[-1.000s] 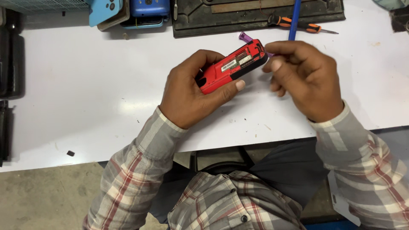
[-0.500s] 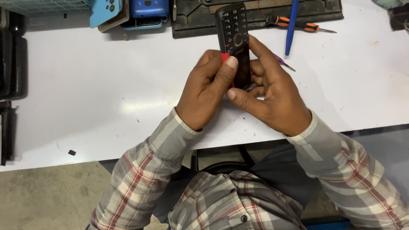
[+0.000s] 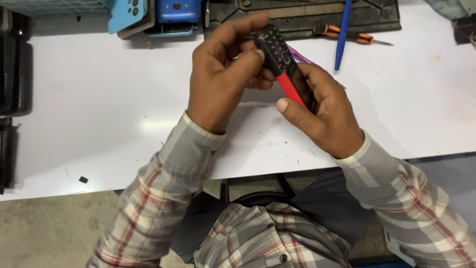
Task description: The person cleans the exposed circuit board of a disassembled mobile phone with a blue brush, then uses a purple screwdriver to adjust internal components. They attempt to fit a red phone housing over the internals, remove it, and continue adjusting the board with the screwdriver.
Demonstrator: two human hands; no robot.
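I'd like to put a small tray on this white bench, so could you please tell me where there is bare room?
The widest bare patch of the white bench top lies left of the left hand, between the blue phone cases and the near edge. A smaller patch lies right of the right hand, below the blue pen. The far edge is crowded: dark mat, orange-handled screwdriver.

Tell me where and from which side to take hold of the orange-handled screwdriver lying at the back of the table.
Grip the orange-handled screwdriver by its thick orange and black handle, coming down from above. It lies flat on the white table with its thin metal tip pointing right, so the handle is the wider part. The blue pen lies across it, so probably take hold left of the pen, where the handle shows clear.
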